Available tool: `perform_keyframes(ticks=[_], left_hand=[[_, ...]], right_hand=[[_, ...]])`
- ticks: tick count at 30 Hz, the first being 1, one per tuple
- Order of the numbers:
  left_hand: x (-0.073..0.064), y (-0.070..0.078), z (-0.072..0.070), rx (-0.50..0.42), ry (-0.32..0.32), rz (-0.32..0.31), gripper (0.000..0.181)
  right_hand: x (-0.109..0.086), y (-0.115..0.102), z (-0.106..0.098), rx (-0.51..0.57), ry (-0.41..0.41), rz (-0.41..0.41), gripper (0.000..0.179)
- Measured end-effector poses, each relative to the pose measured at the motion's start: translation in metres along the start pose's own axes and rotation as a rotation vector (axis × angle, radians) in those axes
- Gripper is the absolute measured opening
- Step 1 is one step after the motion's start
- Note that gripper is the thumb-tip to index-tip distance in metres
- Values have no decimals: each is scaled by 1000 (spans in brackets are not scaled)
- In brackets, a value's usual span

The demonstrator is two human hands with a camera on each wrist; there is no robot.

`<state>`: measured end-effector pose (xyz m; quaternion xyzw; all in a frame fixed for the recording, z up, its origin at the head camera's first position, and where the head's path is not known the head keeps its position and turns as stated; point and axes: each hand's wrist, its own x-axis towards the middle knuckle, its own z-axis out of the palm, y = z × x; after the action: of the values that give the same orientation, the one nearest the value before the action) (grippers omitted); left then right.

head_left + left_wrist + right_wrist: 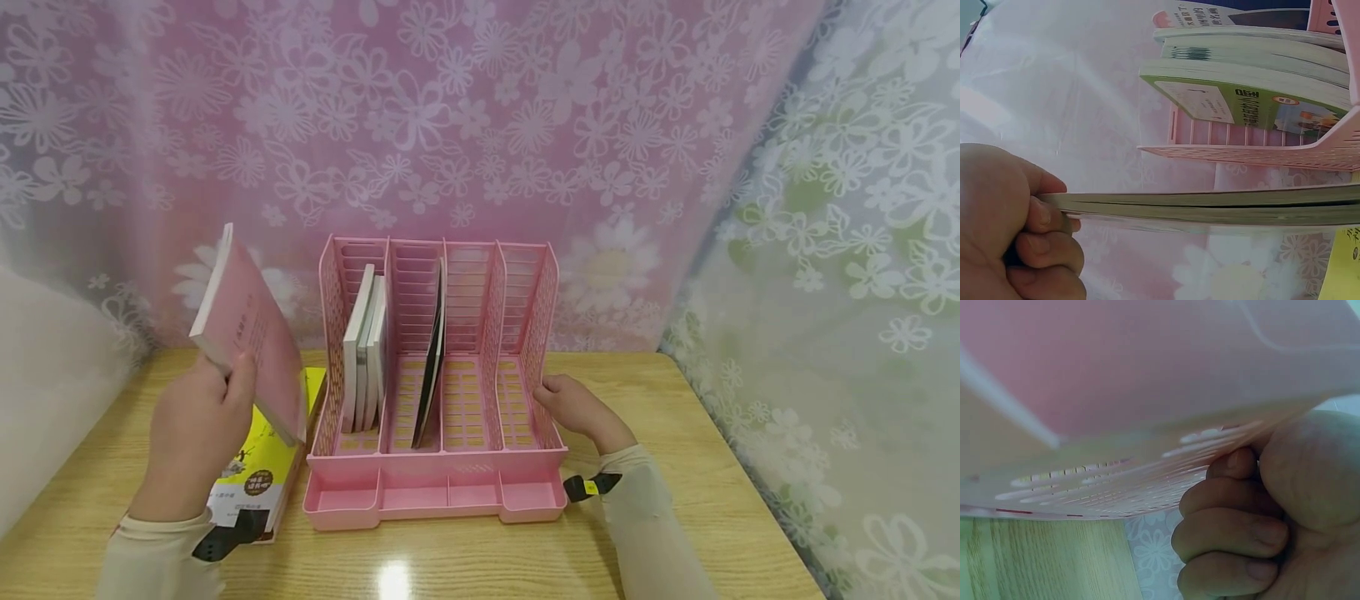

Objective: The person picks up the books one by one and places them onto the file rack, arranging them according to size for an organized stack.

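My left hand (198, 425) grips a pink-covered book (262, 342) by one end, thumb on the cover. The book is raised upright at the left of a pink desk file rack (435, 468). In the left wrist view my curled fingers (1044, 250) hold its page edges. At the rack's right side wall, my right hand (581, 408) pinches the edge between thumb and finger; the other fingers curl inward in the right wrist view. Several books (362, 358) stand in the rack's leftmost compartment, one green-covered (1241, 109). A thin dark book (430, 375) leans in the second compartment.
Below the raised book, a yellow-covered book (266, 446) lies on the wooden table (420, 567), close to the rack's left side. Shallow trays run along the rack's front. A flowered curtain (465, 125) hangs behind, and another flowered sheet (847, 292) borders the table's right.
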<state>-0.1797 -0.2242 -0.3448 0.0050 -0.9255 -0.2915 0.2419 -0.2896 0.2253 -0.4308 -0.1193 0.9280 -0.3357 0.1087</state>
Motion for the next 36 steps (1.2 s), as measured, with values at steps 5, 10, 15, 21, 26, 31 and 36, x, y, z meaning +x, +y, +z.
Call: perform_keyframes(ticks=[5,10,15,21,26,31,36], left_hand=[[0,3,-1,-38,84,0,47],[0,4,0,-82,181,39,43],[-2,7,-1,-120,236,33,42],[-3,8,-1,-200,340,71,41],[-3,11,0,-294,431,176,40],[-4,20,-1,-395,503,272,40],[-5,35,-2,-555,598,338,41]], right_hand=[[0,-1,0,-14,8,4,34],[0,-3,0,-9,12,14,32],[0,-3,1,8,9,22,32],[1,-1,2,-4,11,16,33],[1,-1,2,1,10,8,33],[1,1,1,-2,10,-2,35],[1,1,1,-7,7,1,36]])
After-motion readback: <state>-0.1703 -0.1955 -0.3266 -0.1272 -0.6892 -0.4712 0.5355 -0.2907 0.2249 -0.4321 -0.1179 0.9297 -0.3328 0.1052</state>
